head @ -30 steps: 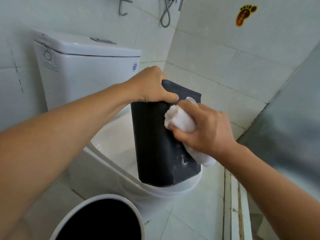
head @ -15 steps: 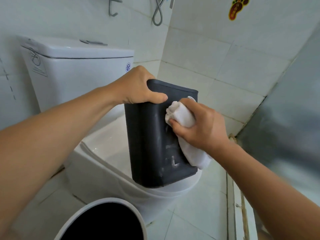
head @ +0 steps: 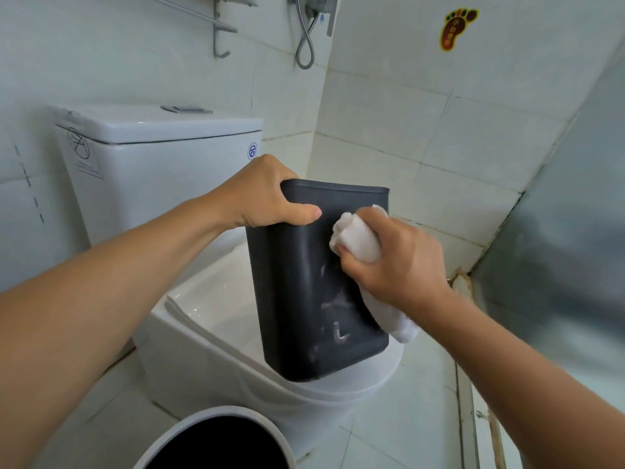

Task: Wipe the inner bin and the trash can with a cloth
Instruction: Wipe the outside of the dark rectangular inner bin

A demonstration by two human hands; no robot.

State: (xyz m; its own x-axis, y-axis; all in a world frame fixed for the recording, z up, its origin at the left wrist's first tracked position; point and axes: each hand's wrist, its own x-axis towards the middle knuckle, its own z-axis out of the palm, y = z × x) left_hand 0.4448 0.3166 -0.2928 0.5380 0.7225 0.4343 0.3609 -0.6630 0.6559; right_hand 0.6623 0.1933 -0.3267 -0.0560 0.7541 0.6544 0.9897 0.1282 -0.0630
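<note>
A dark grey inner bin (head: 294,299) stands on the closed white toilet lid (head: 216,299). My left hand (head: 267,194) grips its top rim at the left corner, thumb on the near face. My right hand (head: 395,262) holds a bunched white cloth (head: 355,238) and presses it against the upper right of the bin's near face, with the cloth's tail hanging below the wrist. Pale smears show on the face below the cloth. The white trash can (head: 189,431) with its dark inside sits on the floor at the bottom edge.
The toilet tank (head: 152,157) rises behind the bin against a tiled wall. A shower hose (head: 304,38) and a metal rack (head: 220,25) hang above. A frosted glass panel (head: 568,265) closes the right side, with a raised sill (head: 473,418) below it.
My right hand with the cloth has stayed on the upper right of the bin's face, shifting slightly. More pale smears show below it. The view has tilted up a little.
</note>
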